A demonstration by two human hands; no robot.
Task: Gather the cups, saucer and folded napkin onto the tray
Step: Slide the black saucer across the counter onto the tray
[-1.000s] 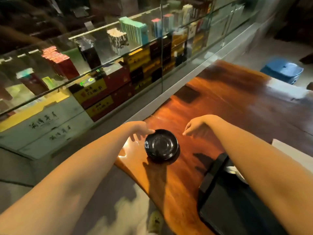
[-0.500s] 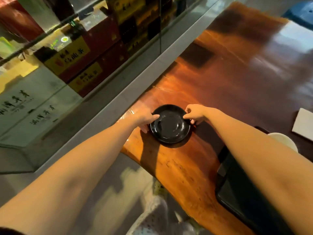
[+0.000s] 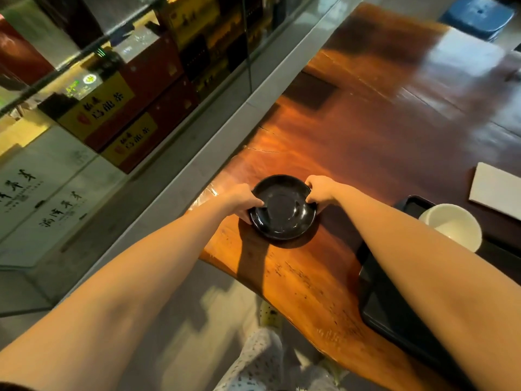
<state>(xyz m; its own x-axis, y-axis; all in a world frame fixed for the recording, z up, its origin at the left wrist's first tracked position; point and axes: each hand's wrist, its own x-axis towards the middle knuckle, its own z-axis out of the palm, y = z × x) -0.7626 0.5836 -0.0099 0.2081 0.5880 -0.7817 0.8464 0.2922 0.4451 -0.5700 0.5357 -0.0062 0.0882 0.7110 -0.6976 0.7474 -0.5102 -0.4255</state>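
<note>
A glossy black saucer (image 3: 283,207) is near the left end of the wooden table (image 3: 366,131), a shadow under it. My left hand (image 3: 242,200) grips its left rim, thumb over the edge. My right hand (image 3: 320,190) grips its right rim. A black tray (image 3: 394,311) lies at the right, partly hidden by my right forearm. A white cup (image 3: 451,225) stands on the tray's far part. A white folded napkin (image 3: 496,190) lies on the table beyond the tray.
A glass display case (image 3: 127,94) with boxed goods runs along the table's left side, with a grey ledge (image 3: 225,136) between. A blue stool (image 3: 479,16) stands past the far right corner. My patterned trouser legs show below the table edge.
Both hands have gone from hovering beside the saucer to gripping its rims. The view has tilted down and right, bringing the cup and napkin into sight.
</note>
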